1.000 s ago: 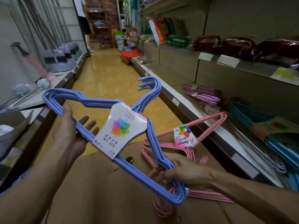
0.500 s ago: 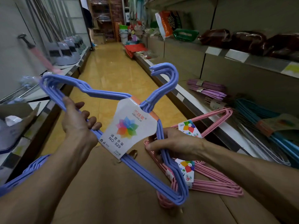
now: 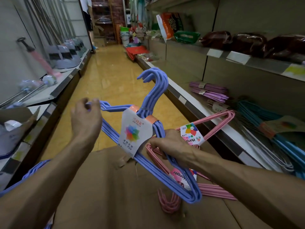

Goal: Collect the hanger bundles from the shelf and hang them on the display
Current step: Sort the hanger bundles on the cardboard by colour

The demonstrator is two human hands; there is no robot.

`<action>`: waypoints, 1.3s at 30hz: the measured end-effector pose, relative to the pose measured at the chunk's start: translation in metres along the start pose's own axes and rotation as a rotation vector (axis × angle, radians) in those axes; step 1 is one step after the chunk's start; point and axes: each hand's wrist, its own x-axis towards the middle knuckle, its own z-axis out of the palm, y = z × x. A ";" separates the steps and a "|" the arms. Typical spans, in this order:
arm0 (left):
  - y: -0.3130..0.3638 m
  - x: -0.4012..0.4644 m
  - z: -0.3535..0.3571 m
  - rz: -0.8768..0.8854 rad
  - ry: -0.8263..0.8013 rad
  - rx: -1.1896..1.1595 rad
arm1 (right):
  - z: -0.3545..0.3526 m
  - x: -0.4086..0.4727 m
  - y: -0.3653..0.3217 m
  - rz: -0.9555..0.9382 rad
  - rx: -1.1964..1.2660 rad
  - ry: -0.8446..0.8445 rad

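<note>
Left hand (image 3: 85, 118) curled round the upper-left shoulder corner of a blue hanger bundle (image 3: 148, 146), fingertips pinching the wires; right hand (image 3: 171, 144) gripping the same bundle's right arm just below the neck. Held above a cardboard box (image 3: 115, 195), long bar running diagonally from upper left down to lower right, hooks pointing up and curling left toward the aisle. White paper label (image 3: 134, 133) wrapped round the neck, facing the camera. Beneath, lying on the box, pink hanger bundles (image 3: 212, 123). On the right shelf (image 3: 189, 103), purple hanger bundles (image 3: 209, 91) and teal ones (image 3: 270, 123).
</note>
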 end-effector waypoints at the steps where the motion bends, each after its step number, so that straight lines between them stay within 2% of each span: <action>1: 0.006 -0.003 0.003 0.100 -0.038 -0.022 | 0.002 -0.001 0.000 0.000 -0.013 -0.011; 3: 0.018 -0.011 0.009 0.199 -0.184 -0.104 | 0.006 -0.005 0.002 -0.005 -0.040 -0.036; 6: 0.029 -0.027 0.020 0.185 -0.381 -0.198 | 0.011 -0.010 0.005 -0.005 -0.085 -0.062; 11: 0.040 -0.041 0.029 0.211 -0.475 -0.172 | 0.020 -0.014 0.013 -0.042 -0.102 -0.133; 17: 0.031 -0.037 0.022 0.095 -0.378 -0.156 | 0.040 -0.014 0.017 -0.074 -0.063 -0.227; 25: 0.003 -0.003 -0.023 0.005 -0.417 -0.282 | 0.074 -0.003 0.007 -0.004 0.135 -0.399; 27: -0.009 0.003 -0.038 -0.013 -0.429 -0.313 | 0.089 0.001 0.007 0.053 0.217 -0.504; 30: -0.025 0.007 -0.059 -0.046 -0.426 -0.376 | 0.110 0.002 0.010 0.132 0.324 -0.763; 33: -0.036 0.009 -0.079 -0.066 -0.419 -0.437 | 0.135 -0.002 0.012 0.230 0.405 -0.923; 36: -0.047 0.012 -0.102 -0.069 -0.473 -0.423 | 0.165 -0.006 0.011 0.211 0.403 -0.960; 39: -0.059 0.016 -0.124 -0.139 -0.515 -0.345 | 0.198 -0.009 0.017 0.157 0.288 -0.897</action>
